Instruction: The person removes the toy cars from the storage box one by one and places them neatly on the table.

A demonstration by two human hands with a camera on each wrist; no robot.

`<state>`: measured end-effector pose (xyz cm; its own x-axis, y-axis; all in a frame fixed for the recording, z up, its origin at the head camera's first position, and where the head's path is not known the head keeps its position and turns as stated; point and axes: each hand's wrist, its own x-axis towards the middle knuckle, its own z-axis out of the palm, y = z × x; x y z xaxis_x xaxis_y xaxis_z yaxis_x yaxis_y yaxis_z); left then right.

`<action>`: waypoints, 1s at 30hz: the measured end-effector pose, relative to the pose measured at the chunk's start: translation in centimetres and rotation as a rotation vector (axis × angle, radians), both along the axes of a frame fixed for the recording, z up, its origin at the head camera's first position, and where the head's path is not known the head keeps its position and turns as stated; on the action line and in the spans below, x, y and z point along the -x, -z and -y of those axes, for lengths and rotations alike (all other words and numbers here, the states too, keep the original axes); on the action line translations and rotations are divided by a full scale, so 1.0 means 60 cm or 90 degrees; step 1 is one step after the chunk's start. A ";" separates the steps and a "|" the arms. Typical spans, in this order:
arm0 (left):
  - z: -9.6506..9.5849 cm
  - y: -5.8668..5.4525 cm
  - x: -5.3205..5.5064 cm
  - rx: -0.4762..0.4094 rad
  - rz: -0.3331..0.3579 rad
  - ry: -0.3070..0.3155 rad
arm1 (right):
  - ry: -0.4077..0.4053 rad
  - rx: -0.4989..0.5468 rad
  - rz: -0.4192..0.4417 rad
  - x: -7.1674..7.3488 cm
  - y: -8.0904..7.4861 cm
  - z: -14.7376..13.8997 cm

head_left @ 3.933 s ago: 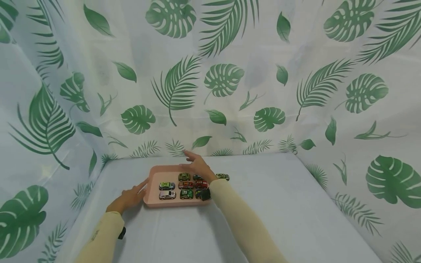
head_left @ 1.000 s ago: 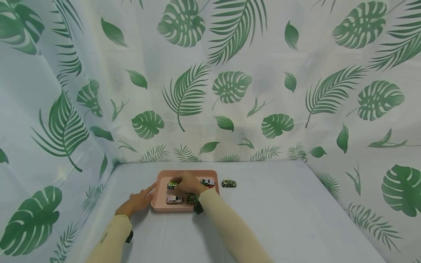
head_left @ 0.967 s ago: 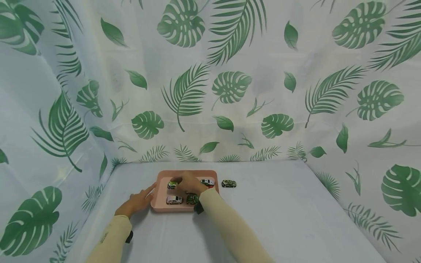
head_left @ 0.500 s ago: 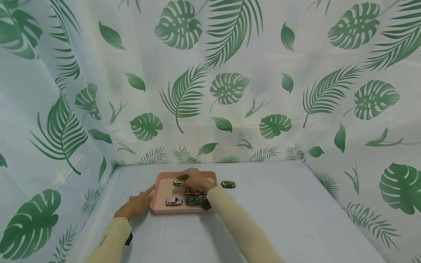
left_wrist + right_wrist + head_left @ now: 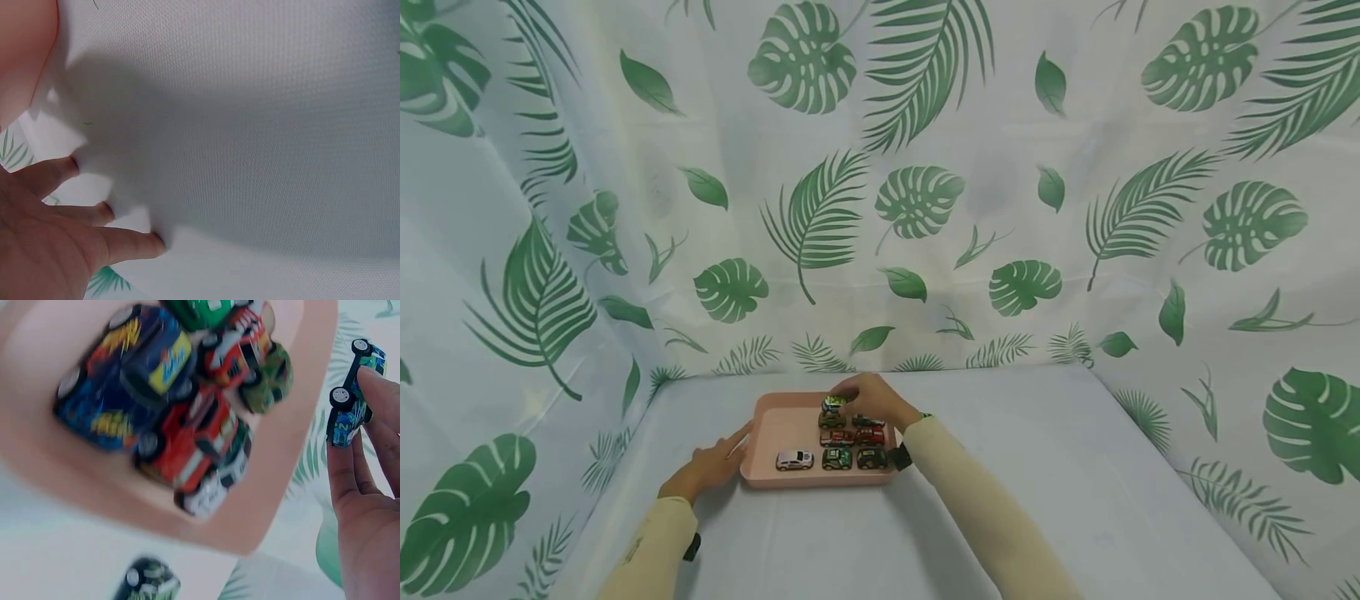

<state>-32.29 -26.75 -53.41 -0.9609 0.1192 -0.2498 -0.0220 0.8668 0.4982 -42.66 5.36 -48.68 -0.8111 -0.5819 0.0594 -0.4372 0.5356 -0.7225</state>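
Note:
My right hand (image 5: pixel 880 398) pinches a yellow-green and blue toy car (image 5: pixel 832 405) between thumb and fingers, over the back of the pink tray (image 5: pixel 778 425). In the right wrist view this toy car (image 5: pixel 356 394) is tipped on end, wheels showing. Below it in the tray stand several other toy cars, among them a white car (image 5: pixel 795 460), a green car (image 5: pixel 837 458) and a red car (image 5: pixel 870 437). Fingers spread, my left hand (image 5: pixel 703 468) rests at the tray's left side; the left wrist view shows its fingertips (image 5: pixel 156 244) on the white cloth.
A dark camouflage toy car (image 5: pixel 150 581) sits on the table just outside the tray's right side, mostly hidden behind my right wrist in the head view. Leaf-printed white curtains (image 5: pixel 917 283) enclose the table at the back and both sides.
My right hand has picked the yellow-green toy car up from the tray's left part and carried it right and towards the back. My left hand has stayed at the tray's side.

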 end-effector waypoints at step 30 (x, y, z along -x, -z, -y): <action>-0.007 -0.003 -0.005 0.014 0.005 -0.007 | 0.122 -0.007 0.025 -0.016 0.005 -0.175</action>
